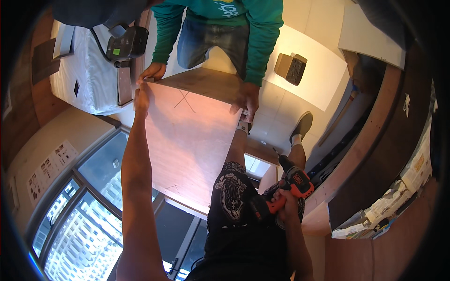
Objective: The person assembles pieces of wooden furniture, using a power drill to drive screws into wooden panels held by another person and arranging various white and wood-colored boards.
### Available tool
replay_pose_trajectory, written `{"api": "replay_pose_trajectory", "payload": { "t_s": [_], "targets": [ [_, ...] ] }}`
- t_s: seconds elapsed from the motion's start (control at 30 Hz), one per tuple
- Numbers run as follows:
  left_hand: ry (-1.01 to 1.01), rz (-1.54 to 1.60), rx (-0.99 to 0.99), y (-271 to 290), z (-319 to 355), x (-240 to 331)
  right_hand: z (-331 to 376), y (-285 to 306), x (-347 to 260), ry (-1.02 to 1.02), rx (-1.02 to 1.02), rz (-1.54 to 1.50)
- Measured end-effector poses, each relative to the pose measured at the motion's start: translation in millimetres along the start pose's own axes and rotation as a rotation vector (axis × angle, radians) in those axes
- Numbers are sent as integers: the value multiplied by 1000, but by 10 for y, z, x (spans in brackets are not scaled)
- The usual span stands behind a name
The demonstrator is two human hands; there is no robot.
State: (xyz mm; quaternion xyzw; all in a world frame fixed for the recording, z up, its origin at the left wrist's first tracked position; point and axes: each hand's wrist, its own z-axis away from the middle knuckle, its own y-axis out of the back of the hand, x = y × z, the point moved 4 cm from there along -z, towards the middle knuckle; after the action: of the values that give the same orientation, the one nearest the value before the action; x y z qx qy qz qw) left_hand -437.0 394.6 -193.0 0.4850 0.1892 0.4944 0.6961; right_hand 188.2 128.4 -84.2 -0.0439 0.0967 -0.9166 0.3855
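My left hand (141,100) is closed on the far left edge of a plywood panel (185,145). The panel is one face of a box-like wooden piece, with a pencilled cross near its far edge. At my right thigh, my right hand (288,204) grips the handle of a red and black cordless drill (296,181); its bit points away from me, up and left. Across from me a person in a green sweatshirt (220,21) holds the far corners, one hand (153,71) beside mine and the other hand (247,99) at the right corner.
A small open cardboard box (290,69) sits on a white board (318,61) at the far right. Plastic-wrapped goods (89,75) stand at the left. A long wooden piece (361,136) runs along the right, and a window (79,225) is at the lower left.
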Motion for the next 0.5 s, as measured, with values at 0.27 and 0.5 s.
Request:
{"api": "replay_pose_trajectory", "payload": {
  "t_s": [0.27,0.5],
  "targets": [
    [64,144,-33,39,-179,-170,-16,-8,39,3,-25,3],
    [-45,302,-147,-196,-265,-248,-13,75,62,28,0,7]
  ]
}}
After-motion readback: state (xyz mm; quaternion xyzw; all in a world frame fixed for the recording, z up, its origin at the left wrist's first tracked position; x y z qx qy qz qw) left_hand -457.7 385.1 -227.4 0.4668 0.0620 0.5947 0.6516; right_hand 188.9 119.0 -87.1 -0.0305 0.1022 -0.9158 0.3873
